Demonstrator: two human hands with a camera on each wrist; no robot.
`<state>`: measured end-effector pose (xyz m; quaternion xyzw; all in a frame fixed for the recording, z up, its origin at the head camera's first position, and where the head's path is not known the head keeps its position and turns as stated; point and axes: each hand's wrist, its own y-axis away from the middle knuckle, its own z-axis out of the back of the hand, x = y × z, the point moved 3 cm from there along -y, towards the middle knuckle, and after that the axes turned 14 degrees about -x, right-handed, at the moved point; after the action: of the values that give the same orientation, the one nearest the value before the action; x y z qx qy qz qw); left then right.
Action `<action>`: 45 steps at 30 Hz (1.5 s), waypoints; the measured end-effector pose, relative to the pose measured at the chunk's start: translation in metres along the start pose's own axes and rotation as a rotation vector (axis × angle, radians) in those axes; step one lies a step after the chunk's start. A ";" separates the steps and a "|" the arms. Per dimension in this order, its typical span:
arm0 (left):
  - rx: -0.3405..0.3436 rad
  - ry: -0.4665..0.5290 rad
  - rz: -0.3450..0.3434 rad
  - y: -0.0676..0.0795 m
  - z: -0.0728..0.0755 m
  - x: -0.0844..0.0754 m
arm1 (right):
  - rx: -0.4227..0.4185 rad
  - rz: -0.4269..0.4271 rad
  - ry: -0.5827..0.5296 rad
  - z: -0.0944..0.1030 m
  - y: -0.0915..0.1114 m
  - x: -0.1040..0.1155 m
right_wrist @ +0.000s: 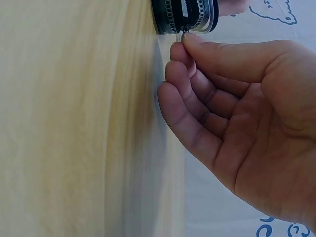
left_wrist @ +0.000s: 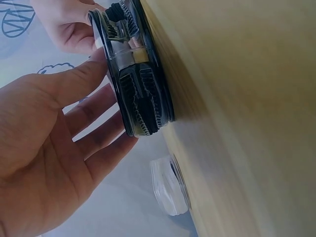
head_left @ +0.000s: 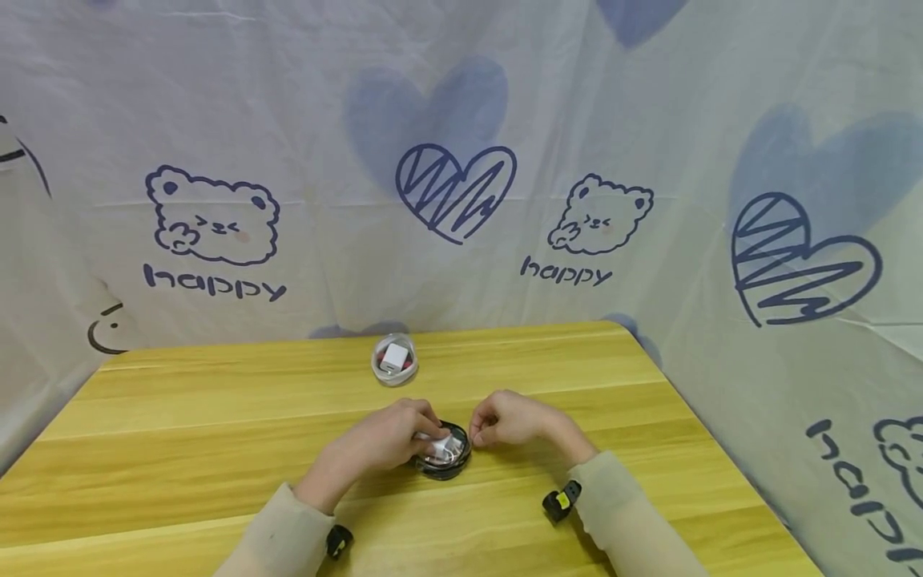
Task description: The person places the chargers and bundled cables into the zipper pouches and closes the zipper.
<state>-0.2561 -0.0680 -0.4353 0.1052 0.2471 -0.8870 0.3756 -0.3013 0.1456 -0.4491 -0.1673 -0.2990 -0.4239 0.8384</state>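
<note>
A round black zip case [head_left: 447, 463] with a clear lid lies near the table's front middle, with a white charger and cable inside. My left hand [head_left: 404, 433] rests on its top from the left, and the fairly straight fingers [left_wrist: 106, 126] touch the lid of the case [left_wrist: 140, 98]. My right hand [head_left: 485, 431] sits at the case's right edge. Its thumb and forefinger pinch the small zipper pull [right_wrist: 180, 35] just below the case [right_wrist: 185, 15], while the other fingers are curled loosely.
A second round case [head_left: 394, 359], clear with a white charger inside, sits farther back on the wooden table [head_left: 180, 417]; it is also in the left wrist view [left_wrist: 170, 185]. A printed cloth backdrop [head_left: 461, 200] closes in the table at the back and sides.
</note>
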 end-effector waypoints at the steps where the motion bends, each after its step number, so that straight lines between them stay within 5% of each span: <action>1: -0.001 -0.001 -0.002 0.000 0.001 0.000 | -0.005 -0.002 0.004 0.000 0.000 0.000; 14: -0.036 -0.069 -0.005 -0.002 0.006 0.001 | -0.156 -0.050 0.017 -0.004 -0.006 0.000; 19: -0.037 -0.090 -0.082 -0.004 0.004 -0.002 | -0.170 -0.050 0.012 -0.005 -0.006 -0.001; 26: 0.020 -0.005 -0.085 -0.003 0.003 -0.003 | -0.147 -0.064 -0.008 -0.005 -0.005 0.000; 45: 0.012 0.009 0.008 -0.003 -0.002 -0.002 | 0.025 0.028 0.019 0.003 0.000 -0.002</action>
<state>-0.2569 -0.0647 -0.4353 0.1124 0.2428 -0.8865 0.3775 -0.3029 0.1488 -0.4476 -0.1571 -0.2941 -0.4101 0.8489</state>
